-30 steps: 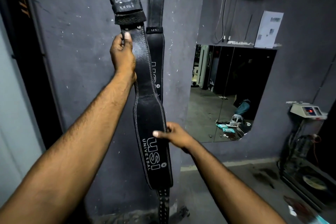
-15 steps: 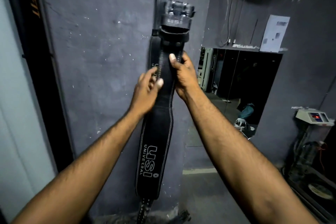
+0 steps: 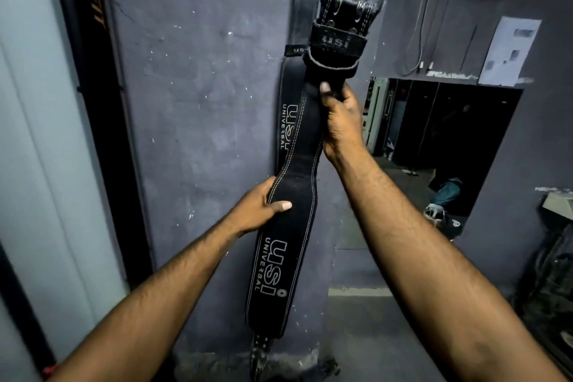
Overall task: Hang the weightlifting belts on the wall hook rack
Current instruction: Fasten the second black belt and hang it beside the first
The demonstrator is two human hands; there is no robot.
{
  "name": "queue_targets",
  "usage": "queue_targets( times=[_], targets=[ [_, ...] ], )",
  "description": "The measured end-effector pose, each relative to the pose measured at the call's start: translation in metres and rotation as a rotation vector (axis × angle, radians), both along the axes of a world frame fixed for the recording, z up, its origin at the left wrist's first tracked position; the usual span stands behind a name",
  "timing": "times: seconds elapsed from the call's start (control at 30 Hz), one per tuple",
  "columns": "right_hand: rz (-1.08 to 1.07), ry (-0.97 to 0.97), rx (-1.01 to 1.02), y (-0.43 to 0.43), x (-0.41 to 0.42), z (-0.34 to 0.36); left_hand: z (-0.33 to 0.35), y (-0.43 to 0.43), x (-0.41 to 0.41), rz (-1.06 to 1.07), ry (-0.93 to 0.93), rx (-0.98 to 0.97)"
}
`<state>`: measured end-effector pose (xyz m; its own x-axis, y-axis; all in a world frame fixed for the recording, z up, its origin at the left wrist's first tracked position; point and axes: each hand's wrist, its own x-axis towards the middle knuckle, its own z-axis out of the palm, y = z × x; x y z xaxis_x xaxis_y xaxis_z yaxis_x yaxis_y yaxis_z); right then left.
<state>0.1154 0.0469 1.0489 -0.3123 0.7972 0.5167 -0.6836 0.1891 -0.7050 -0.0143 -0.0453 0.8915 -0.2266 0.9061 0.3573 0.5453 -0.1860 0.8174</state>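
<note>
Both grips clasp the belt [image 3: 288, 226], right hand [image 3: 341, 121] above left hand [image 3: 257, 211].

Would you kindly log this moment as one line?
right hand: grips belt below buckle | left hand: holds midsection | hung belt: behind

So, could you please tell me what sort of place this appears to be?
Probably a gym: a weightlifting belt held in both hands, another belt hanging on the grey wall, and a wall mirror.
</note>
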Motion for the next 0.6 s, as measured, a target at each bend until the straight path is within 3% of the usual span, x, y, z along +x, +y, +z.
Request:
queue_targets(
  times=[0.07, 0.13, 0.27, 0.43, 0.6],
  targets=[
    [-0.023, -0.013, -0.01, -0.001, -0.004, 0.0, -0.006, 0.002, 0.0, 0.108, 0.072, 0.07],
    [-0.037, -0.008, -0.029, -0.001, -0.006, 0.003, -0.005, -0.001, 0.002, 0.124, 0.015, 0.093],
    [-0.017, 0.0, -0.032, 0.002, -0.005, 0.012, -0.011, -0.008, -0.008, 0.012, -0.03, -0.109],
    [-0.005, 0.013, -0.04, 0.008, -0.004, 0.022, -0.013, -0.008, -0.011, 0.046, -0.011, -0.072],
    [0.044, -0.014, -0.013, 0.007, 0.004, 0.023, -0.045, -0.017, -0.031, -0.006, 0.132, -0.314]
  ],
)
